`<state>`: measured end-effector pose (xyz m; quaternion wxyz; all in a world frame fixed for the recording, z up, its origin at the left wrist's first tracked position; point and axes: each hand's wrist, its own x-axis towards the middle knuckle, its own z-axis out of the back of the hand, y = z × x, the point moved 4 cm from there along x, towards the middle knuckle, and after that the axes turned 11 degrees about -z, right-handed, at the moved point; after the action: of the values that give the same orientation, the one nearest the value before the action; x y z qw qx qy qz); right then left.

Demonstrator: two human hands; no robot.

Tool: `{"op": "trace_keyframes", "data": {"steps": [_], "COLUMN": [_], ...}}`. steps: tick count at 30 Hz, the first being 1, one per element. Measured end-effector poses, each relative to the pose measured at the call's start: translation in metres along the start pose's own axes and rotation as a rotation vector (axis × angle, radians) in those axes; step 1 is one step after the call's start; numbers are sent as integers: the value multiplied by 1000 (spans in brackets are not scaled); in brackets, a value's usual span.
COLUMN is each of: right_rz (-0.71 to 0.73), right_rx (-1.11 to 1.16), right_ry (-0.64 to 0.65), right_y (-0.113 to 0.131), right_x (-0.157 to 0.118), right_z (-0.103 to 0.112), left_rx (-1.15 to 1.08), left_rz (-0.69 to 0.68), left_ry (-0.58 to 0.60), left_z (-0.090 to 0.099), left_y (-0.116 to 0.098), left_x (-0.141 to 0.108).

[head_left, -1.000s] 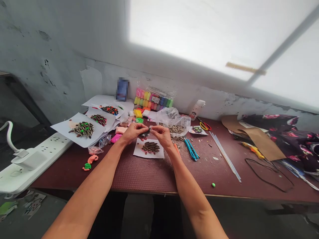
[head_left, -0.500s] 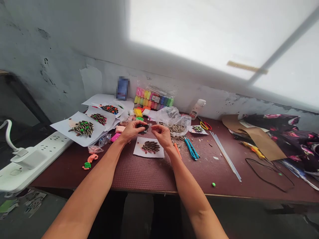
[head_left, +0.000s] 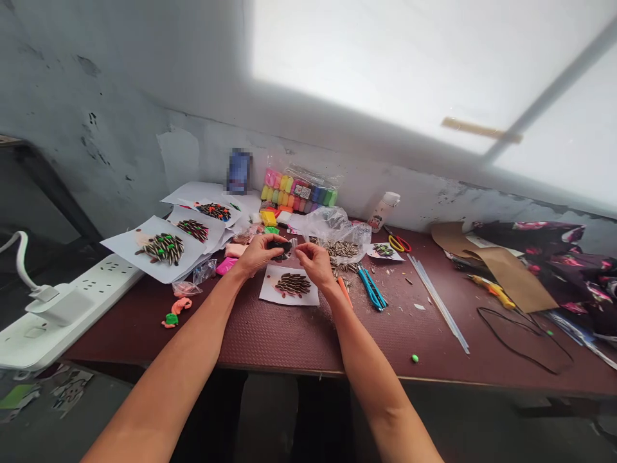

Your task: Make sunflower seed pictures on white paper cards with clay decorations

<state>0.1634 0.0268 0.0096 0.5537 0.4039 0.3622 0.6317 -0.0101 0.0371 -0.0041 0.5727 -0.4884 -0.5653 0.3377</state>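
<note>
Left hand [head_left: 259, 256] holds dark lump [head_left: 279, 251]; right hand [head_left: 315, 263] seems to pinch clear wrapper [head_left: 294, 243]. Both near far edge of seed-covered card [head_left: 292, 287], back from table's [head_left: 289, 350] front edge. Risks: hard tug tearing wrapper; slack grip dropping lump onto seeds.

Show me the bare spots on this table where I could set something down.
Bare: the table's front strip below the white card, between the forearms; and a smaller patch between the clear sticks and yellow tool. Crowded: behind the left hand and right hand, with clay packets and a seed bag, and at back left, with papers.
</note>
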Motion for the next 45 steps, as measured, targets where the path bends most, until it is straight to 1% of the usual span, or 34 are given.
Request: {"op": "trace_keyframes", "data": {"steps": [2, 5, 7, 8, 9, 11, 12, 15, 17, 20, 23, 26, 29, 32, 34, 36, 38, 39, 41, 43, 45], "right_rz": [-3, -33, -59, -68, -75, -81, -79, -62, -58, -63, -70, -91, -118, -110, -60, 24, 85, 96, 91, 77, 69], "right_rx": [-24, -86, -135, -153, -165, -176, -179, -194, -204, -194, -178, -211, -296, -368, -387, -396, -412, -422, -441, -455, -458], "right_ry": [-36, -129, -170, -179, -182, -175, -171, -166, -163, -144, -131, -183, -207, -140, -69, -12, 12, 11, -14, -55, -100], "right_y": [-3, -5, -6, -6, -6, -6, -6, -7, -8, -12, -16, -17, -16, -16, -16, -15, -14, -13, -13, -11, -10], "right_x": [1, 3, 3, 3, 3, 2, 2, 1, 1, 3, 5, 5, 5, 5, 5, 5, 5, 5, 5, 5, 5], "right_z": [3, 11, 15, 16, 17, 16, 15, 13, 12, 11, 11, 14, 15, 10, 5, 0, -2, -2, 1, 6, 11], "left_rx": [52, 184, 336, 426, 524, 737, 840, 1073, 1162, 1244, 1248, 1162, 1011, 763, 541, 331, 211, 201, 297, 465, 578], "left_rz": [-56, -94, -117, -132, -159, -232, -269, -306, -297, -266, -255, -268, -342, -391, -346, -243, -169, -150, -146, -154, -182], "left_ry": [-54, -251, -346, -372, -372, -295, -221, 8, 79, 124, 134, 65, -25, -53, -18, 44, 89, 113, 139, 97, 52], "left_z": [8, 32, 46, 51, 54, 51, 47, 32, 27, 25, 25, 25, 22, 16, 9, 0, -8, -11, -13, -8, 0], "left_y": [3, 9, 12, 13, 13, 15, 17, 28, 34, 40, 39, 31, 15, -2, -7, -5, 0, 4, 11, 17, 19], "left_x": [4, 10, 12, 13, 13, 12, 11, 7, 6, 8, 12, 16, 18, 18, 16, 14, 11, 11, 13, 18, 22]}}
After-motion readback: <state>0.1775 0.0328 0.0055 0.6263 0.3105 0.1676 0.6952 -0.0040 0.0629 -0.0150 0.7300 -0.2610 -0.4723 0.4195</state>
